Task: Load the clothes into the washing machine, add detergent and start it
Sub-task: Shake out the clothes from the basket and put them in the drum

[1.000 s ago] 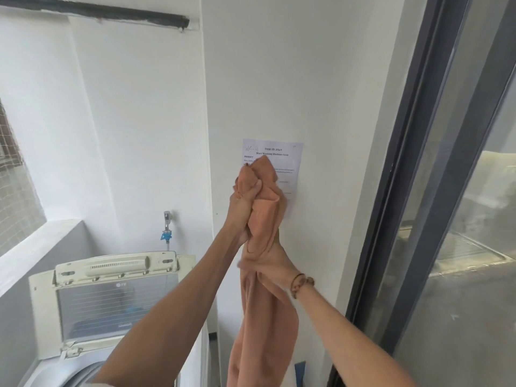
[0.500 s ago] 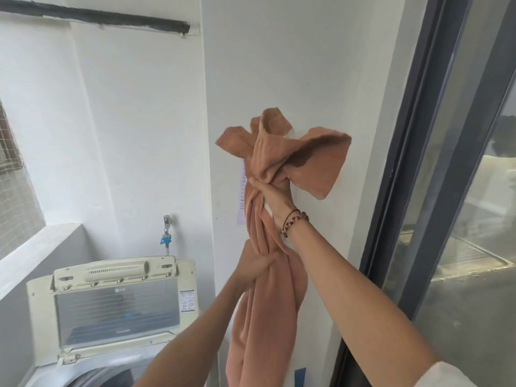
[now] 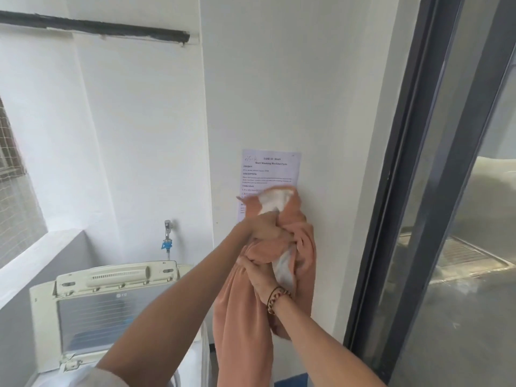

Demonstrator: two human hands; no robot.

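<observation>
— So, what are the hands doing?
— The left hand is gripping the soft peach garment up high; the right hand is clutching it just below, against the wall, right of the open washing machine.

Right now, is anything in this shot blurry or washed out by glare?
Head view: the top of the orange garment is motion-blurred above the left hand; the glass door carries reflections; the paper notice has legible headings only; wide-angle bend tilts the door frame.
</observation>
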